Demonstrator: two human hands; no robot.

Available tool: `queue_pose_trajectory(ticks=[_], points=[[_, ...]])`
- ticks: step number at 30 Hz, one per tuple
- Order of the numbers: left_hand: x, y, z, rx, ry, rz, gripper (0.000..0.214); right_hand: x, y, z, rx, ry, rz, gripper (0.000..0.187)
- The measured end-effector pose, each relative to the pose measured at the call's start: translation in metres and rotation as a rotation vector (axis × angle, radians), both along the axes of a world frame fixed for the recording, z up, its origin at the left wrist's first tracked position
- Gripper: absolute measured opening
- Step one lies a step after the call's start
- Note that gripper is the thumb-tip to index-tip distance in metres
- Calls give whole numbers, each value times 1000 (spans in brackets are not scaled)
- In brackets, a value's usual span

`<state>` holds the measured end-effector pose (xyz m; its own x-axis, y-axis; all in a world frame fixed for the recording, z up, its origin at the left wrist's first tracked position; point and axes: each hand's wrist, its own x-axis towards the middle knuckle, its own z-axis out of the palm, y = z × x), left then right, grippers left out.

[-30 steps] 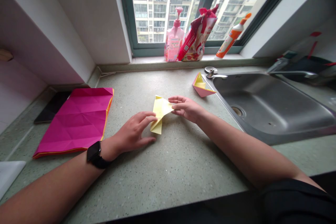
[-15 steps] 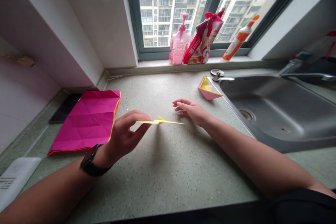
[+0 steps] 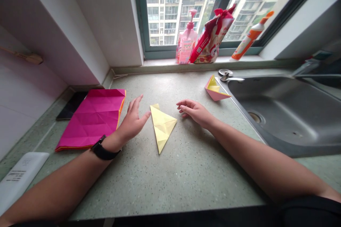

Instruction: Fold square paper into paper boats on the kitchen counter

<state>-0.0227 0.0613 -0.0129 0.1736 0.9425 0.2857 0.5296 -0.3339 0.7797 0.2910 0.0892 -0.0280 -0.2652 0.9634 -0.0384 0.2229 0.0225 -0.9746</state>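
Between my hands, a yellow folded paper (image 3: 163, 127) of roughly triangular shape lies on the speckled counter (image 3: 170, 181). To its left is my left hand (image 3: 134, 120), fingers stretched and thumb apart, holding nothing; the thumb tip comes close to the paper's upper left edge. My right hand (image 3: 196, 113) rests to the paper's right, its fingers loosely curved and apart, with nothing in them. Beyond the right hand sits a folded paper boat (image 3: 217, 91), pink outside and yellow inside. A creased magenta sheet stack (image 3: 93, 118) with an orange edge lies left of my left hand.
A steel sink (image 3: 287, 113) is set into the counter at right, with a drain fitting (image 3: 230, 77) at its corner. On the sill stand a pink pump bottle (image 3: 185, 44), a red bag (image 3: 213, 39) and an orange-white bottle (image 3: 250, 37). A white object (image 3: 25, 173) lies lower left.
My left hand has let go of the yellow paper and opened, moving slightly left. The paper, held edge-on before, now lies flat on the counter. My right hand has hardly moved.
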Motion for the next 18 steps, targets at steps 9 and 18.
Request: queue_pose_trajectory(ticks=[9,18], points=[[23,-48,16,304,459,-600,26,-9,-20,3,807,-382,248,21],[19,-41,11,345,629,-603,20,-12,-23,0,914,-545,480,15]])
